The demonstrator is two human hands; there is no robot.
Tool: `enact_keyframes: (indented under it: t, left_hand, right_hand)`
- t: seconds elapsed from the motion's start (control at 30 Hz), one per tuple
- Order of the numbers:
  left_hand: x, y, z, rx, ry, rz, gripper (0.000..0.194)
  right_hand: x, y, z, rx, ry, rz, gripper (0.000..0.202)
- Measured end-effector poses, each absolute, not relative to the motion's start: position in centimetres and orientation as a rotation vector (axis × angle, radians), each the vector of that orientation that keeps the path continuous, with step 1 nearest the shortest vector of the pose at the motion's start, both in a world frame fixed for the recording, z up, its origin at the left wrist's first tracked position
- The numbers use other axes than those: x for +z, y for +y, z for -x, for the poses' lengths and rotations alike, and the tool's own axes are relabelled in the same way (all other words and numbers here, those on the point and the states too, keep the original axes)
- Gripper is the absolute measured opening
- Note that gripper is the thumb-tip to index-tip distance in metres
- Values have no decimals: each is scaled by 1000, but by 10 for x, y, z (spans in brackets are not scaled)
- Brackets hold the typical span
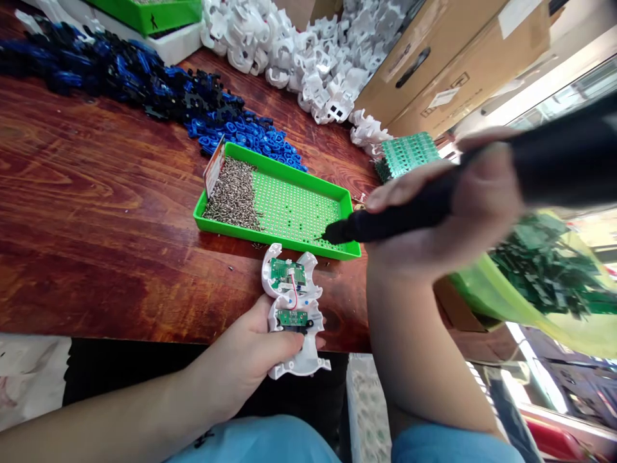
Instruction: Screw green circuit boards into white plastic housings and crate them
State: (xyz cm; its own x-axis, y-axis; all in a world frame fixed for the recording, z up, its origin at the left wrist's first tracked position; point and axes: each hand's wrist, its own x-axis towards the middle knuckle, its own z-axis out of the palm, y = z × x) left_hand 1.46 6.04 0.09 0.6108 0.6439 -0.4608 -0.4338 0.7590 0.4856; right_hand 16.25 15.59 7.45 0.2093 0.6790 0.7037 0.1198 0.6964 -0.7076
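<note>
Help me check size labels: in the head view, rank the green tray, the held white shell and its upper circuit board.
1. Green tray: largest
2. White shell: clearly smaller
3. Upper circuit board: smallest, sitting inside the shell

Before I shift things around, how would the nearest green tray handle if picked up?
The tray is probably light and fairly stiff, given its plastic-looking walls. With the screws heaped toward its left end, it may feel heavier there. They lie loose, so tilting would likely send them sliding.

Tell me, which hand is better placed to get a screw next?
Probably the right hand: its black screwdriver points over the green tray of screws, while the left hand holds the white casing.
</note>
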Motion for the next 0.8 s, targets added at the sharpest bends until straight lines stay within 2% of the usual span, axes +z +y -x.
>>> enact_keyframes:
  t: [0.3,0.8]
  left_hand:
    - [1,62,-13,615,671,-355,34]
    - [2,62,-14,631,647,-350,35]
  right_hand:
    - [46,205,-152,419,-1246,652,27]
    - [41,203,-150,434,-1253,631,14]
